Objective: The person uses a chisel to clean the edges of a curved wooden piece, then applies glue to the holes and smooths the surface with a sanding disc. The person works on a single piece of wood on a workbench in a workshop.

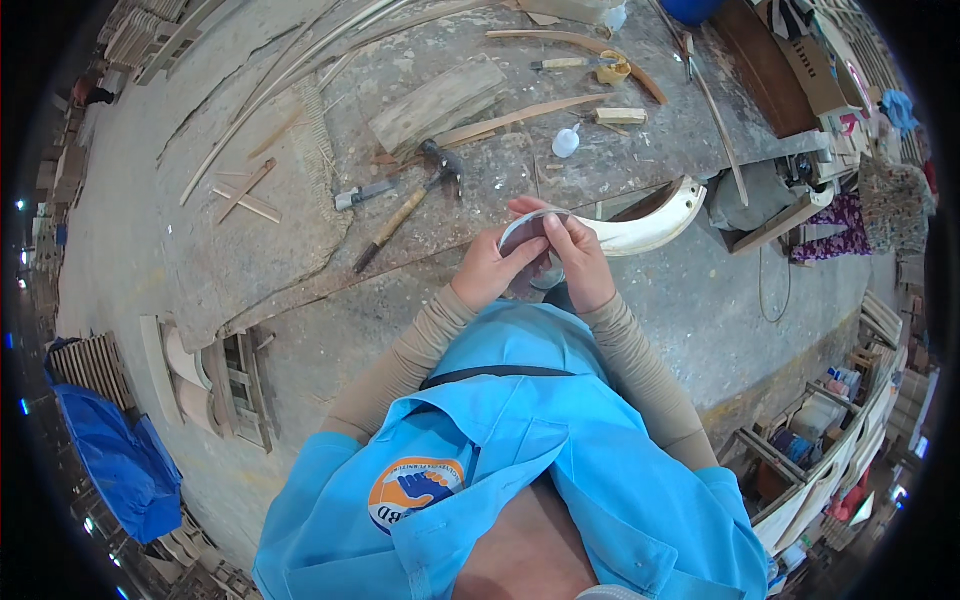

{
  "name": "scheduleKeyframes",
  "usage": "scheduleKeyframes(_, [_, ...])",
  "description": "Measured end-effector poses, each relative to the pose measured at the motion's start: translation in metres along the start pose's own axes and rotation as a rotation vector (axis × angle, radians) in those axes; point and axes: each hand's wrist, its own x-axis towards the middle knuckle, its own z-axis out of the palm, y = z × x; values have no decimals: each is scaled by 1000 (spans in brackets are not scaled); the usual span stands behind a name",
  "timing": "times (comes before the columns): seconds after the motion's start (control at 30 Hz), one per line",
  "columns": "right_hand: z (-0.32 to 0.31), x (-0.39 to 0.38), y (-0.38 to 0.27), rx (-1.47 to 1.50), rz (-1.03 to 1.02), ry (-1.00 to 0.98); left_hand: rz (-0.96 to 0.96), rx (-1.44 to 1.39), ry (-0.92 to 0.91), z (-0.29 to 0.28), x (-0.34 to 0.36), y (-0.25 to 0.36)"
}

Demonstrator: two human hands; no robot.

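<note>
In front of my waist, at the bench edge, both hands hold a curled sheet (522,230) with a dark brownish face and a pale edge; it looks like sandpaper. My left hand (485,268) pinches its left side, thumb across the face. My right hand (585,262) grips its right side between thumb and fingers. The fingertips behind the sheet are partly hidden. Just beyond my right hand, a pale curved wooden part (655,232) with holes at its end lies along the bench edge, its near end hidden by that hand.
On the worn bench (300,240) are a claw hammer (405,215), a short metal tool (366,193), a wood block (440,105), a white squeeze bottle (566,143) and a yellow ring-shaped item (613,70). Slatted wooden parts (215,385) stand at left; a loaded rack (800,440) is at right.
</note>
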Motion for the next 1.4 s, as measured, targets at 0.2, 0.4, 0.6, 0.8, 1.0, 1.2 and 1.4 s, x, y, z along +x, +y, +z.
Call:
scheduleKeyframes(0.2, [-10,-3,-4,-143,-101,-86,-145,49,-96,-4,-1,16])
scheduleKeyframes(0.4, [-72,6,-12,-391,-275,268,16,206,110,-19,2,18])
scheduleKeyframes(0.6, [-206,24,34,-1082,-190,848,520,923,86,-43,13,1])
scheduleKeyframes(0.8, [-194,45,58,-1424,161,1041,587,1123,-29,-43,27,-9])
scheduleKeyframes(1.0, [-194,45,63,-1444,87,1066,680,1176,-95,-38,46,-20])
scheduleKeyframes(1.2, [-194,45,62,-1485,75,1092,690,1193,-142,-43,62,-16])
scheduleKeyframes(1.4, [-189,44,62,-1479,25,1078,694,1169,-253,-37,62,-12])
